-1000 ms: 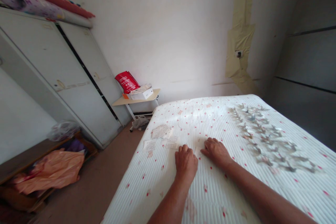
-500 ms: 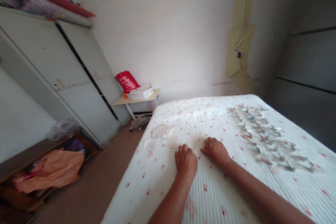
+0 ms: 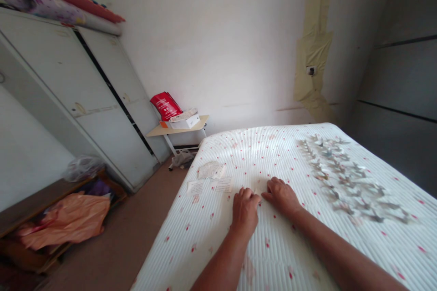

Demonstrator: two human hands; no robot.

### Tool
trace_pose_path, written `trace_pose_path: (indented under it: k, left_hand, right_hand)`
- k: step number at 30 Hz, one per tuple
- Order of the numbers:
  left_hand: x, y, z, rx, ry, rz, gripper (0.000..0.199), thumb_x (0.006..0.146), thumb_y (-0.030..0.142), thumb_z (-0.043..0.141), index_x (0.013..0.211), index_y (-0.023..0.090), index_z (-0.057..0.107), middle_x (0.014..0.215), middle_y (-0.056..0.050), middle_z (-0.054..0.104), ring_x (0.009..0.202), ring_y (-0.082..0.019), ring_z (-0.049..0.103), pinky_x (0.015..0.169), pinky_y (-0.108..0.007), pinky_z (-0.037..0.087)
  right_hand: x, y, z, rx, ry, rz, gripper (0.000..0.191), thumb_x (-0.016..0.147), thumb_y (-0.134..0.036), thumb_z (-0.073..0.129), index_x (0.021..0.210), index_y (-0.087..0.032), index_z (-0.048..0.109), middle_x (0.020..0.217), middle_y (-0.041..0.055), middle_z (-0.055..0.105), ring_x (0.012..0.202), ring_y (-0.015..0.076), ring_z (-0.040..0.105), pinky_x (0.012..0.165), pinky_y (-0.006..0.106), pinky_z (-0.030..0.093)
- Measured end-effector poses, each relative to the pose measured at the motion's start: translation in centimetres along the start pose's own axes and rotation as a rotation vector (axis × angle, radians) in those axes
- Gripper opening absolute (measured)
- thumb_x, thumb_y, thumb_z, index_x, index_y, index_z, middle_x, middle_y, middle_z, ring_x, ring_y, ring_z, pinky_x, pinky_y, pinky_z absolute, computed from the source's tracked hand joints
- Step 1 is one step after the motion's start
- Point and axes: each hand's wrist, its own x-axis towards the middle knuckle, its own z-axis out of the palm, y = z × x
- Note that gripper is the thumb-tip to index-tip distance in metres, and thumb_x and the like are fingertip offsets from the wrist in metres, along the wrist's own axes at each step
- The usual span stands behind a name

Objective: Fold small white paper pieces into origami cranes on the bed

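Note:
Both hands rest low over the white dotted bed cover [image 3: 218,227]. My left hand [image 3: 246,209] has its fingers curled around the near edge of a small pale piece of paper [image 3: 256,186]. Just to the right, my right hand [image 3: 280,194] is closed at the paper's other side, thumb toward the left hand. The fingertips are partly hidden. Left of the hands lie printed paper pieces [image 3: 223,185], one group slightly stacked [image 3: 210,170]. On the right side of the bed stand several small folded paper figures [image 3: 341,173] in rows.
Beyond the bed's far left corner is a small table [image 3: 155,132] with a red bag [image 3: 166,106] and a white box [image 3: 187,122]. Grey cabinets [image 3: 105,113] stand left. An orange plastic bag [image 3: 71,218] lies on a low wooden unit [image 3: 30,195].
My left hand has shifted slightly right, closer to my right hand, and now covers more of the small paper. My right hand has barely moved.

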Motion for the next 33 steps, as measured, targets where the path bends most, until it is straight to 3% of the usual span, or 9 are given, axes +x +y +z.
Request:
trace_pose_path:
  k: [12,17,33]
  left_hand:
    - [-0.3,-0.3,-0.4,-0.062,0.0,0.017,0.016,0.073,0.013,0.052,0.079,0.023,0.063,0.086,-0.002,0.054,0.092,-0.018,0.045,0.078,-0.03,0.034]
    - [0.2,-0.5,-0.6,-0.08,-0.008,0.051,0.023,0.077,0.008,0.048,0.081,0.025,0.064,0.088,-0.001,0.055,0.089,-0.016,0.046,0.075,-0.028,0.034]
    - [0.4,-0.3,-0.7,-0.014,-0.03,0.062,0.019,0.079,0.014,0.048,0.078,0.024,0.064,0.086,-0.002,0.057,0.089,-0.017,0.045,0.074,-0.029,0.032]
  right_hand:
    - [0.3,1.2,0.3,0.201,0.008,0.011,0.005,0.068,-0.018,0.053,0.065,-0.016,0.056,0.072,0.002,0.052,0.068,0.0121,0.049,0.06,0.021,0.033]
    - [-0.1,1.0,-0.1,0.15,0.001,0.01,0.006,0.069,-0.018,0.053,0.064,-0.016,0.056,0.074,0.0028,0.053,0.068,0.0124,0.049,0.06,0.022,0.032]
    - [-0.9,-0.8,-0.6,0.032,-0.009,0.165,0.015,0.067,-0.031,0.058,0.072,-0.016,0.057,0.085,0.0065,0.054,0.086,0.0212,0.051,0.065,0.029,0.032]
